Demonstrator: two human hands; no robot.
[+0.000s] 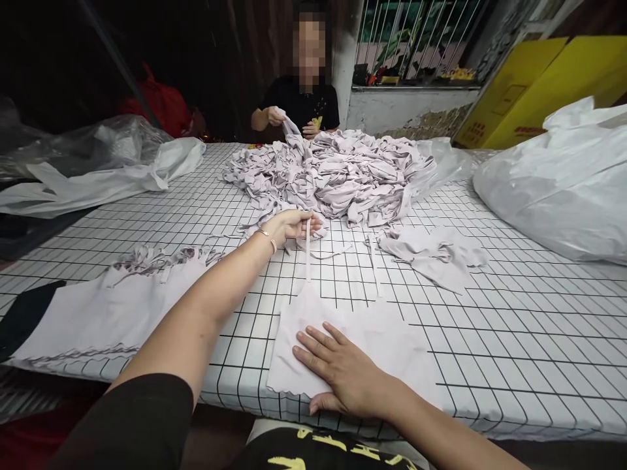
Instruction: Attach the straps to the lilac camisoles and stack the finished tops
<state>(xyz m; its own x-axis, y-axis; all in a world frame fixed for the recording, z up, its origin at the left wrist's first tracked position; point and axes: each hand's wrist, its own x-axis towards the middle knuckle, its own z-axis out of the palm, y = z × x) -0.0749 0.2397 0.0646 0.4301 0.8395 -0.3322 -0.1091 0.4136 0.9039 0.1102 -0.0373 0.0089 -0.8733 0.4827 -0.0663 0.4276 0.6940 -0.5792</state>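
Observation:
A pale lilac camisole (392,333) lies spread at the table's near edge, with thin straps pointing away from me. My right hand (343,369) rests flat on its body, fingers spread, gripping nothing. Farther out, my left hand (294,225) has its fingers closed on the end of one strap (308,254), which is drawn out straight. The other strap (376,267) lies loose on the cloth. Just past my left hand begins a big heap of similar pale garments (362,170). One crumpled garment (435,254) lies right of the loose strap.
Flat garments (112,313) are stacked at the left on the checked tablecloth (514,326). Across the table, a person (304,98) holds a pale piece of cloth. A full plastic bag (553,183) stands right; plastic sheeting (122,156) lies left. Yellow cardboard (539,85) leans behind.

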